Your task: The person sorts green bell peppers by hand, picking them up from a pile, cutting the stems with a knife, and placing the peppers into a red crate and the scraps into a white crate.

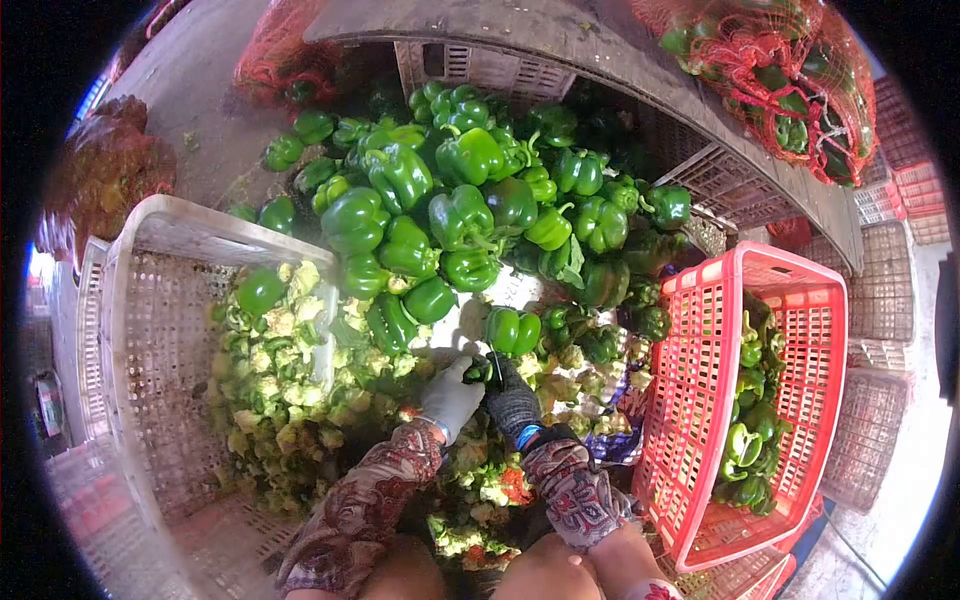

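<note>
My left hand (452,400), in a pale glove, is closed on a dark green bell pepper (479,371), most of it hidden by the fingers. Close beside it, my right hand (514,404) in a dark grey glove is closed around what looks like a small knife (497,366); only a thin pale blade shows, up against the pepper. Just beyond the hands sits a whole green bell pepper (513,331) on a white surface. Farther off, a large heap of whole green bell peppers (462,217) spreads out.
At left, a white plastic crate (150,222) lies beside piled pepper cores (300,385). A red crate (690,400) with green peppers (745,447) stands at right. Behind the heap runs a board (600,60). A red mesh sack of peppers (780,95) is at upper right.
</note>
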Demonstrator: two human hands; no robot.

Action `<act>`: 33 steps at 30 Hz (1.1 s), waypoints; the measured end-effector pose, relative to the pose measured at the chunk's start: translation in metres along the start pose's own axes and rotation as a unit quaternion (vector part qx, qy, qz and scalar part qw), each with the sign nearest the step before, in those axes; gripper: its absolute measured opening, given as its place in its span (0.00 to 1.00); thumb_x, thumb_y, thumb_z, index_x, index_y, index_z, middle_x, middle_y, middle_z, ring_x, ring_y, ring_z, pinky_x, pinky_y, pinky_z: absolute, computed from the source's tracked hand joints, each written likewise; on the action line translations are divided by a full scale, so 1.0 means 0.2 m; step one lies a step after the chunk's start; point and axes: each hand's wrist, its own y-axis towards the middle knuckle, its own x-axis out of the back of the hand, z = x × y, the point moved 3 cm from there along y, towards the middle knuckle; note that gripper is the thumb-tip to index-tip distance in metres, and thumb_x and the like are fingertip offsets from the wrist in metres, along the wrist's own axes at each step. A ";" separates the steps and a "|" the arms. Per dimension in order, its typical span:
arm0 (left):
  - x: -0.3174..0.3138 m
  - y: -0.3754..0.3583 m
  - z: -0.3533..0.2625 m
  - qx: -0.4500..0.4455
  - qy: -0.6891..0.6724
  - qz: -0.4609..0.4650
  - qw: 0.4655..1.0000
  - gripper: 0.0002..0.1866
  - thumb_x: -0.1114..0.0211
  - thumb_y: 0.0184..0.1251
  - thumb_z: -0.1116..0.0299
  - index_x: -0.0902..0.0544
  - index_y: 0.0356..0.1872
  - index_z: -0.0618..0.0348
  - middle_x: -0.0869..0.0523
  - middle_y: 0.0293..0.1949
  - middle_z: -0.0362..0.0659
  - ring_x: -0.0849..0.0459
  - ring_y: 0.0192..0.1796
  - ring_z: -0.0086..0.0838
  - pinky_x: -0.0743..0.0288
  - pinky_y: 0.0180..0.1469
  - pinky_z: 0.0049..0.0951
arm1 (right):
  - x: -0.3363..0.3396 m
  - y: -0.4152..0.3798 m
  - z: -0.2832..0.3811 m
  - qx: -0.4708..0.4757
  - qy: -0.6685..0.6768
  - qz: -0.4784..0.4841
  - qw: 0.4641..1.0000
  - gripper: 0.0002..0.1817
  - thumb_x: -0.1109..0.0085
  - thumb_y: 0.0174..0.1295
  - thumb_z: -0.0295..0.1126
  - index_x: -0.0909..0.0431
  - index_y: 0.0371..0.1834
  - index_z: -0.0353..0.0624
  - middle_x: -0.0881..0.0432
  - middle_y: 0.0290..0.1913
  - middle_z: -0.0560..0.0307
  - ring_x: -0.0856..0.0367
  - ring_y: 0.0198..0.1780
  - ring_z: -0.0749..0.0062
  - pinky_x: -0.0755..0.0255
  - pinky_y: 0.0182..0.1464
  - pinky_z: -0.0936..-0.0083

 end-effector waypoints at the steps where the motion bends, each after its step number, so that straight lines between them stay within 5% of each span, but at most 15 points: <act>1: -0.01 0.00 0.00 -0.003 -0.004 -0.005 1.000 0.25 0.37 0.53 0.61 0.22 0.57 0.47 0.16 0.45 0.54 0.18 0.48 0.48 0.25 0.52 0.41 | -0.01 0.00 -0.01 -0.010 -0.005 -0.010 1.000 0.30 0.41 0.57 0.37 0.33 0.65 0.54 0.23 0.57 0.46 0.22 0.55 0.52 0.29 0.55 0.65; 9: -0.01 0.04 0.05 -0.019 0.030 0.034 0.999 0.26 0.39 0.55 0.62 0.26 0.58 0.53 0.17 0.46 0.54 0.17 0.48 0.47 0.26 0.52 0.41 | 0.07 0.01 0.08 -0.043 0.045 -0.004 0.998 0.30 0.37 0.53 0.37 0.30 0.63 0.54 0.19 0.51 0.46 0.19 0.50 0.52 0.27 0.52 0.65; 10: 0.02 0.02 0.02 -0.024 0.029 0.054 0.998 0.27 0.38 0.55 0.62 0.27 0.58 0.57 0.16 0.44 0.55 0.17 0.46 0.47 0.26 0.52 0.41 | 0.02 0.03 -0.02 -0.057 0.134 0.030 0.989 0.33 0.36 0.53 0.39 0.33 0.66 0.57 0.18 0.49 0.46 0.17 0.48 0.55 0.25 0.50 0.65; 12: 0.09 -0.02 -0.06 0.016 -0.022 0.097 0.995 0.31 0.37 0.55 0.61 0.30 0.61 0.59 0.16 0.42 0.56 0.17 0.46 0.49 0.26 0.52 0.42 | 0.07 0.03 0.01 -0.059 0.120 0.108 0.985 0.40 0.35 0.53 0.40 0.41 0.71 0.60 0.19 0.51 0.46 0.17 0.48 0.58 0.24 0.50 0.68; 14: 0.01 -0.01 0.03 -0.056 0.019 0.050 0.997 0.31 0.37 0.54 0.64 0.31 0.62 0.59 0.19 0.49 0.55 0.18 0.49 0.43 0.25 0.53 0.37 | 0.01 0.05 -0.10 -0.080 0.051 0.126 0.988 0.43 0.34 0.53 0.41 0.45 0.73 0.59 0.19 0.52 0.45 0.18 0.49 0.60 0.24 0.52 0.70; 19: 0.06 -0.10 -0.07 0.003 -0.143 0.112 0.983 0.30 0.37 0.50 0.73 0.27 0.60 0.55 0.20 0.52 0.50 0.20 0.52 0.36 0.27 0.55 0.31 | 0.07 -0.03 -0.08 0.082 0.064 0.068 0.992 0.42 0.37 0.56 0.35 0.48 0.73 0.51 0.20 0.49 0.43 0.18 0.44 0.61 0.24 0.44 0.69; 20: 0.07 -0.12 -0.09 0.016 -0.144 0.107 0.984 0.30 0.38 0.49 0.76 0.26 0.60 0.55 0.21 0.53 0.48 0.21 0.54 0.34 0.26 0.56 0.30 | 0.07 -0.05 -0.10 0.079 0.123 0.080 0.986 0.40 0.34 0.53 0.33 0.43 0.71 0.50 0.22 0.54 0.46 0.20 0.50 0.62 0.27 0.51 0.70; 21: 0.07 -0.16 -0.09 0.080 -0.195 0.121 0.970 0.32 0.39 0.47 0.80 0.26 0.60 0.56 0.22 0.57 0.47 0.23 0.58 0.34 0.27 0.59 0.31 | 0.08 -0.06 -0.12 0.083 0.140 0.092 0.982 0.40 0.35 0.54 0.32 0.43 0.71 0.49 0.22 0.54 0.46 0.21 0.51 0.62 0.27 0.52 0.70; 23: 0.04 -0.14 0.11 0.137 -0.426 0.197 0.872 0.26 0.40 0.49 0.79 0.23 0.55 0.63 0.17 0.48 0.45 0.18 0.49 0.32 0.24 0.55 0.31 | 0.15 -0.07 -0.15 0.051 0.187 0.129 0.972 0.38 0.37 0.54 0.30 0.42 0.70 0.48 0.23 0.55 0.46 0.21 0.51 0.62 0.28 0.53 0.70; 25: 0.01 -0.20 0.14 0.023 -0.414 0.148 0.898 0.17 0.43 0.57 0.73 0.21 0.49 0.67 0.16 0.42 0.44 0.16 0.42 0.33 0.20 0.47 0.36 | 0.21 -0.07 -0.18 0.021 0.246 0.156 0.957 0.37 0.38 0.54 0.28 0.41 0.69 0.46 0.23 0.56 0.45 0.21 0.52 0.62 0.28 0.54 0.71; 27: -0.03 -0.24 0.19 0.053 -0.417 0.167 0.892 0.14 0.43 0.60 0.69 0.21 0.46 0.65 0.16 0.40 0.44 0.17 0.40 0.34 0.19 0.46 0.40 | 0.24 -0.10 -0.20 -0.003 0.301 0.158 0.941 0.36 0.40 0.55 0.27 0.40 0.69 0.44 0.24 0.57 0.45 0.22 0.53 0.62 0.29 0.55 0.71; 29: -0.01 -0.25 0.21 0.114 -0.651 0.199 0.724 0.16 0.39 0.57 0.67 0.22 0.46 0.63 0.19 0.43 0.45 0.20 0.45 0.30 0.22 0.48 0.33 | 0.24 -0.16 -0.22 -0.016 0.340 0.131 0.931 0.34 0.41 0.55 0.25 0.39 0.68 0.43 0.24 0.57 0.45 0.22 0.54 0.62 0.29 0.56 0.72; 31: -0.01 -0.27 0.20 0.084 -0.700 0.165 0.690 0.15 0.37 0.56 0.67 0.22 0.44 0.61 0.21 0.45 0.45 0.22 0.48 0.28 0.23 0.48 0.28 | 0.21 -0.22 -0.23 -0.021 0.358 0.080 0.930 0.33 0.43 0.55 0.23 0.39 0.67 0.41 0.24 0.58 0.45 0.23 0.55 0.62 0.30 0.57 0.72; 33: 0.09 -0.32 0.03 -0.035 -0.573 0.073 0.815 0.12 0.37 0.58 0.69 0.22 0.42 0.60 0.21 0.45 0.45 0.22 0.47 0.28 0.22 0.45 0.27 | 0.15 -0.27 -0.19 -0.010 0.340 0.004 0.940 0.32 0.44 0.56 0.21 0.38 0.67 0.40 0.25 0.59 0.45 0.23 0.56 0.62 0.31 0.58 0.73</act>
